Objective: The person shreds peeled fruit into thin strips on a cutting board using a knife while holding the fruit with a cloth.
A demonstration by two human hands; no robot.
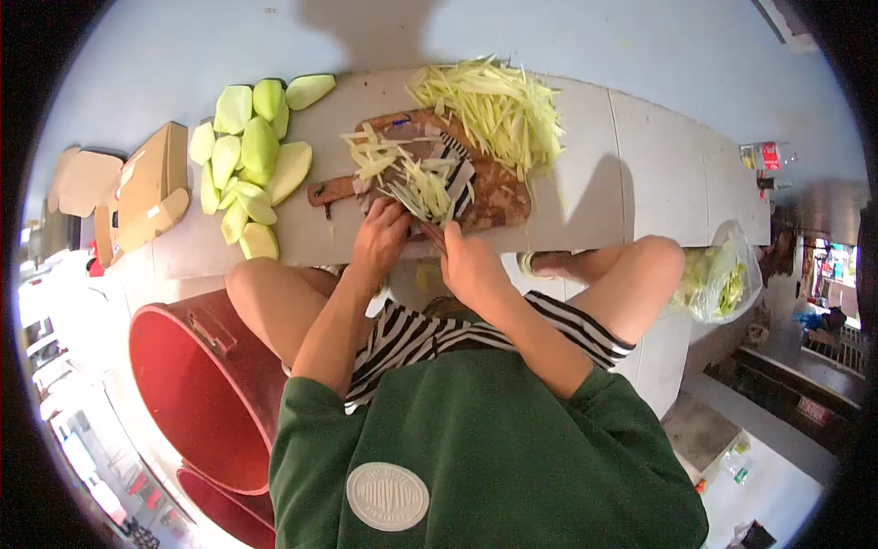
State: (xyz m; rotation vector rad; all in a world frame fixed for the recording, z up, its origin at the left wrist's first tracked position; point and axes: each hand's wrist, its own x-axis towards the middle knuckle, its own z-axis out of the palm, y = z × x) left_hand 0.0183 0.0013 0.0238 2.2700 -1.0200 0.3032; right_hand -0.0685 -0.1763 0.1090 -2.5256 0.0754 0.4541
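Note:
My right hand (pixel 474 270) is closed round the handle of a knife (pixel 433 236) at the board's near edge. Its broad blade appears to reflect black and white stripes, and pale shreds (pixel 426 188) cover part of it. Close by on the left, my left hand (pixel 381 236) has its fingers curled in beside the blade; what they hold, if anything, is hidden. Under both lies a worn wooden cutting board (pixel 501 203) with a short handle to the left. A large heap of pale green shreds (pixel 498 110) sits at the board's far right, partly on the table.
Several peeled pale green fruit pieces (pixel 259 151) lie left of the board on the grey table (pixel 585 119). An opened cardboard box (pixel 151 188) stands at far left. Below it is a red bucket (pixel 197 393). A clear plastic bag (pixel 732 279) with greenish contents is at right.

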